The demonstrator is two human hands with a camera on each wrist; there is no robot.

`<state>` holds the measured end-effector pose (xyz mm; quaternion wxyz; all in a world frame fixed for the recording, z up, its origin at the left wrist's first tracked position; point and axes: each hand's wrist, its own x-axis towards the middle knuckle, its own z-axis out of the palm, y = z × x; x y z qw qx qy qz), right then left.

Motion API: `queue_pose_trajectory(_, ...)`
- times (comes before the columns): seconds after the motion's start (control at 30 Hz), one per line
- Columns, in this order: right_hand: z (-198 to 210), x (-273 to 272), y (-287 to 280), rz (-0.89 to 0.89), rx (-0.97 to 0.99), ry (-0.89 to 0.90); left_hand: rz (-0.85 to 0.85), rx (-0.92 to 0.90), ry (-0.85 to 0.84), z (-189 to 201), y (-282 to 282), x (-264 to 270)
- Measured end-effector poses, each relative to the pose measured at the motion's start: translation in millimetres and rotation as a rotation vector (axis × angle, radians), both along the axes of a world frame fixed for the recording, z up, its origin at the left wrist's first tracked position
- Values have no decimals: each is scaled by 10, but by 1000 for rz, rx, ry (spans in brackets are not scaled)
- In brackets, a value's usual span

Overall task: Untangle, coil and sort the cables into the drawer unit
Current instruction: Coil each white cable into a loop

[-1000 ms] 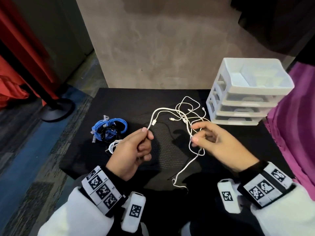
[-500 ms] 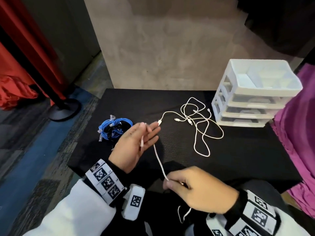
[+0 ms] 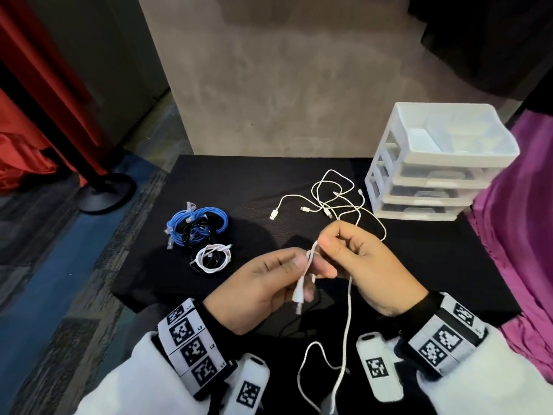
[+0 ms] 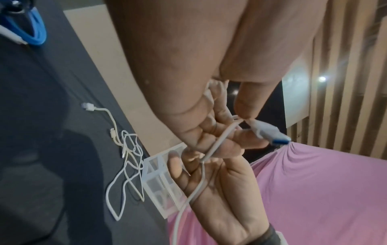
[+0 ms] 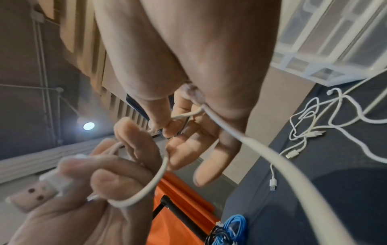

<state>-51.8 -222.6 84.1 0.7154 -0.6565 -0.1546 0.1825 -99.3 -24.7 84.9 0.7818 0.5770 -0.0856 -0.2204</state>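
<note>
Above the desk (image 3: pixel 239 187), the left hand (image 3: pixel 263 290) grips the white cable (image 3: pixel 347 313) near its USB plug (image 3: pixel 299 292) while the right hand (image 3: pixel 368 265) pinches it.

We see our two bare hands, the left hand (image 3: pixel 263 287) and the right hand (image 3: pixel 371 271), with no gloves and no rings. Both arms wear white sleeves (image 3: pixel 119 381) with black cuffs under them. Around each wrist goes a wide white band (image 3: pixel 191 345) printed with square black-and-white markers, several in a row. Below each wrist sits a small white rounded box (image 3: pixel 378 366), and it carries one such marker also.
</note>
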Motion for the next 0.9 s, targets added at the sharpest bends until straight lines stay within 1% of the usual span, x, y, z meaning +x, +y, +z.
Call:
queue_pose_trajectory(0.1, -47, -25, 22, 10, 33, 102, 17, -85, 33, -74, -13, -35)
queue_pose_trajectory(0.17, -78, -48, 69, -9, 73, 163, 61, -130, 70, -89, -41, -20)
queue_pose_trajectory(0.2, -91, -60, 93, -25, 93, 185, 98, -125, 86, -90, -58, -4)
queue_pose_trajectory(0.33, -115, -98, 110, -58, 148, 248, 310, 32, 111, -165, -103, 55)
queue_pose_trajectory(0.4, -129, -133, 125, -74, 165, 275, 411, 112, 106, -264, -100, 83)
queue_pose_trajectory(0.43, -142, -160, 141, -93, 140, 253, 456, 173, 71, -321, -96, 89)
queue_pose_trajectory(0.47, -162, -186, 162, -116, 97, 207, 500, 280, 3, -385, -94, 100)
queue_pose_trajectory(0.53, -195, -229, 204, -145, 19, 120, 559, 560, -177, -508, -93, 110)
queue_pose_trajectory(0.57, -209, -239, 218, -149, -8, 94, 570, 654, -240, -542, -103, 104)
queue_pose_trajectory(0.63, -215, -238, 230, -152, -69, 29, 542, 742, -329, -580, -116, 98)
queue_pose_trajectory(0.7, -205, -215, 216, -166, -126, -46, 481, 838, -457, -571, -77, 100)
queue_pose_trajectory(0.73, -192, -202, 201, -173, -142, -69, 465, 833, -492, -568, -55, 102)
queue_pose_trajectory(0.77, -186, -187, 179, -173, -146, -77, 441, 762, -457, -566, -36, 112)
queue_pose_trajectory(0.87, -189, -149, 110, -128, -112, -40, 334, 295, -48, -477, -20, 83)
queue_pose_trajectory(0.9, -193, -139, 92, -119, -93, -22, 301, 146, 57, -447, -9, 71)
